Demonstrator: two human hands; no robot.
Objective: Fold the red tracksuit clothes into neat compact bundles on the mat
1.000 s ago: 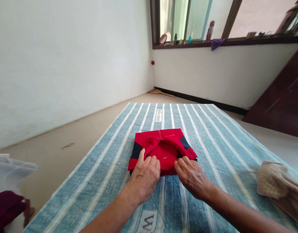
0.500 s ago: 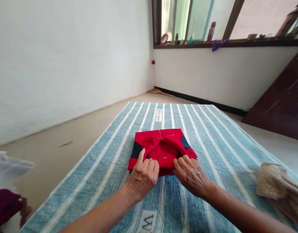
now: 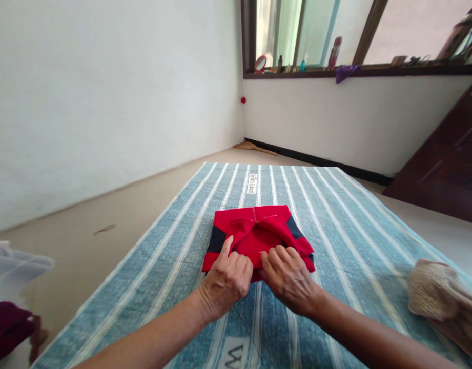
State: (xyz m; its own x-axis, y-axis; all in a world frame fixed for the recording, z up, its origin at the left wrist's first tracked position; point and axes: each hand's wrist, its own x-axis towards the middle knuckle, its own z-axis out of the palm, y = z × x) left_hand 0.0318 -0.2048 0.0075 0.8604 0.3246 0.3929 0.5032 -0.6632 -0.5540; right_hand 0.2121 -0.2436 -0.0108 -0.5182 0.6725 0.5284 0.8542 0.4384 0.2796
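A folded red jacket point(image 3: 254, 218) with dark blue side panels and a zip collar lies flat on a blue-and-white striped bedspread point(image 3: 174, 241). At the near left of its collar, my left hand point(image 3: 230, 277) has its fingers curled over the red cloth, with one finger or thumb pointing forward along the fabric. Close beside it, my right hand point(image 3: 287, 277) grips the near collar edge, right of the middle. The fingertips of both hands are partly hidden in the cloth.
A beige knitted item point(image 3: 431, 292) rests on the bedspread at the right. White cloth point(image 3: 18, 261) and dark maroon cloth point(image 3: 8, 328) are at the left edge. A broom point(image 3: 254, 147) lies on the floor in the far corner. Several small items stand on the windowsill point(image 3: 316, 74).
My right hand has moved left along the jacket's near collar edge, closer to my left hand. My left hand and the jacket have stayed almost in place.
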